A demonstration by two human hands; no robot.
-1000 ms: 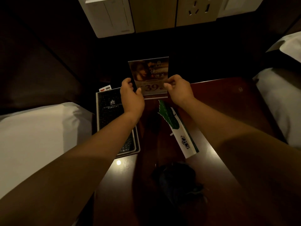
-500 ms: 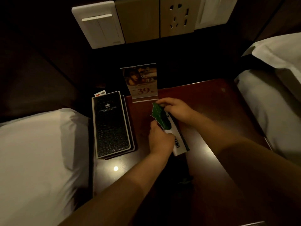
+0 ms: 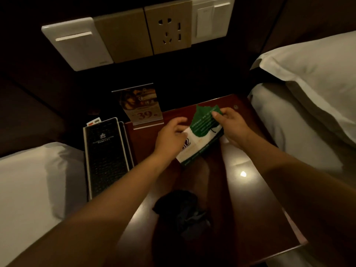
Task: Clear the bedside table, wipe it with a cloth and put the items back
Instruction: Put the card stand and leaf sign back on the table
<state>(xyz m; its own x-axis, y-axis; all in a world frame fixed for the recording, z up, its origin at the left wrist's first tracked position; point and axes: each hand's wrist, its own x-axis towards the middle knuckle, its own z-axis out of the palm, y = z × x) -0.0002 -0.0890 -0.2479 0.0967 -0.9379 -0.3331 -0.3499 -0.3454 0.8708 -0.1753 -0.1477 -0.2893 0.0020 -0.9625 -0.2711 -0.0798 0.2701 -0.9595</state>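
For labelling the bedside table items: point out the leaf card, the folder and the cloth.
leaf card (image 3: 202, 121): head view, middle of the green leaf face.
folder (image 3: 107, 157): head view, centre of the black textured cover.
cloth (image 3: 183, 211): head view, middle of the dark crumpled heap.

This is a hotel bedroom. A dark wooden table sits mid-frame between a white bed at lower left and another bed at right. Along the top, a wall panel holds switches and a socket. Left of centre are a crested black folder and a priced sign.
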